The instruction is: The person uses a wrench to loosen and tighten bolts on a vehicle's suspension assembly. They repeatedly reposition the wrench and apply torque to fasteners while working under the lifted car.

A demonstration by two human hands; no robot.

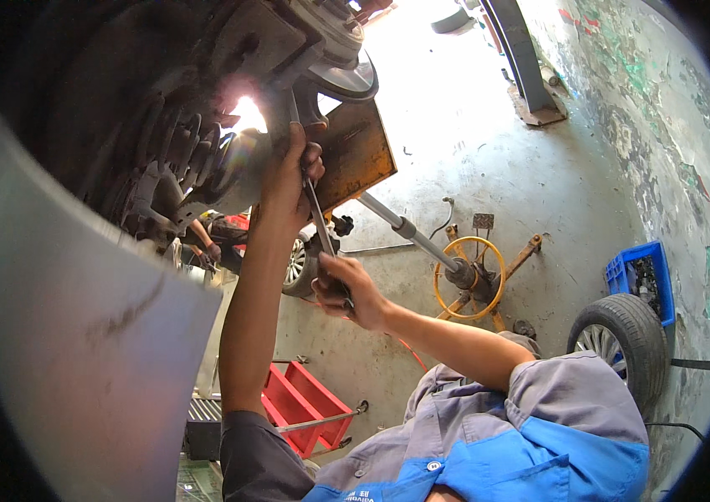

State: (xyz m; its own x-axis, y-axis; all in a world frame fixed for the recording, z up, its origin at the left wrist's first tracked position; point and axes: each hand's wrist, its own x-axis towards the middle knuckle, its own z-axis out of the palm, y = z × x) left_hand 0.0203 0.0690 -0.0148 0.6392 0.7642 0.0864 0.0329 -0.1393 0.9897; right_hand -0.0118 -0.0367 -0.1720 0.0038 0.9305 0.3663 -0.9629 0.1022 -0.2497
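Note:
My left hand [298, 166] is raised under the vehicle and wrapped around the upper part of a long metal pry bar [321, 219]. Lower down, my right hand [350, 290] grips the bar's handle end. The bar slants upward among dark suspension parts, where shadow and glare hide what its tip touches. A shiny brake disc [350, 76] sits just above and right of my left hand. To the left are a coil spring [188, 147] and the vehicle's pale body panel [91, 339].
A rusty yellow plate [361, 157] hangs close behind my left hand. Beyond stands a pole jack with a yellow ring wheel [500, 276]. Around the floor are a red rack [311, 401], a tyred wheel [621, 342], a blue crate [662, 270] and another person's hands [210, 254].

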